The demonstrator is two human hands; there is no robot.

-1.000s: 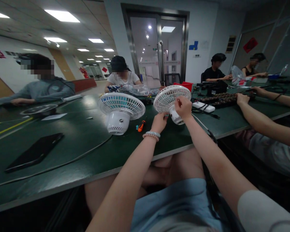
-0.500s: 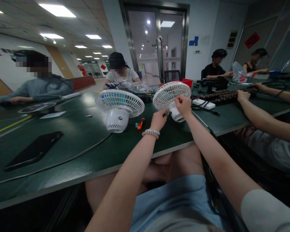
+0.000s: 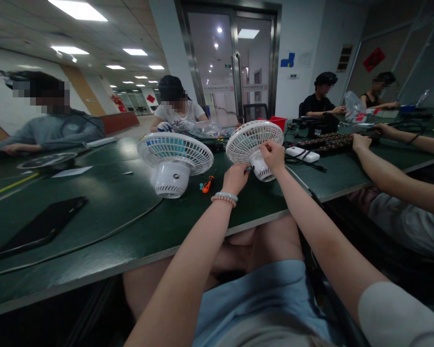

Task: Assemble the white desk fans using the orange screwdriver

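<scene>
Right hand (image 3: pixel 274 156) clasps the tilted fan (image 3: pixel 251 140) at 12 o'clock by its rear housing; left hand (image 3: pixel 235 177) pinched narrow just beside it, contents unclear; grille fitted, housing work seemingly unfinished; screwdriver (image 3: pixel 206 184) idle at 11; second fan (image 3: pixel 173 159) at 10.

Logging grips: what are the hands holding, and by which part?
The right hand grips the white fan by its rear motor housing. The left hand is at that housing; whether it holds anything cannot be told.
</scene>
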